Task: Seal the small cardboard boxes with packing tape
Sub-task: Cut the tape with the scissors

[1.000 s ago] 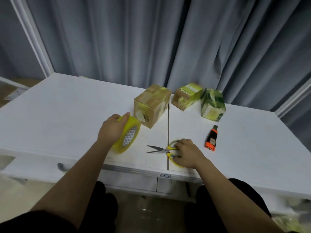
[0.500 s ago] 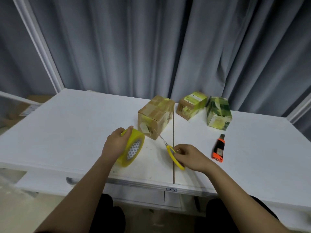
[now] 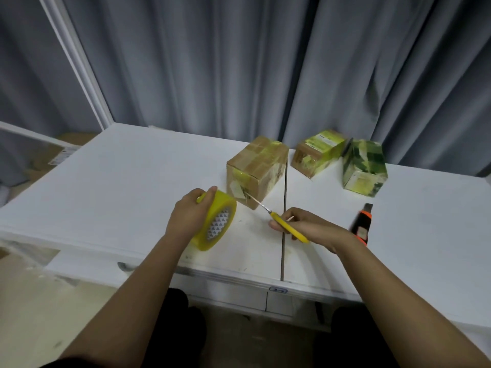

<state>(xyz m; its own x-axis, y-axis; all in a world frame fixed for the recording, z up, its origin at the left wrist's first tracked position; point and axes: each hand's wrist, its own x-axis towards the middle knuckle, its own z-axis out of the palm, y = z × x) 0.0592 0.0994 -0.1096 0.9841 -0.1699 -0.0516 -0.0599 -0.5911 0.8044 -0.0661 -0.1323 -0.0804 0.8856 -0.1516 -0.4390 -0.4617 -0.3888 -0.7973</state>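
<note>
- Left hand point(image 3: 190, 217) grips tape roll point(image 3: 216, 231) by its rim, near centre of tabletop point(image 3: 119, 181); roll stands on edge, looks stiff and light, best held round the rim.
- Right hand point(image 3: 309, 228) wraps yellow handles of scissors point(image 3: 281, 223); blades point far-left, tips at near face of brown box point(image 3: 256, 171).
- Can't see a tape strand between roll and box; likely thin, clingy, tears or folds easily.
- Brown box: light cardboard, already taped on top, probably slides if pushed; steady it by its sides.
- Two green boxes point(image 3: 317, 152) point(image 3: 364, 170) sit far right, apart from hands.
- Orange utility knife point(image 3: 361, 224) lies just right of right hand, could get bumped.
- Grey curtain point(image 3: 265, 62) behind.
</note>
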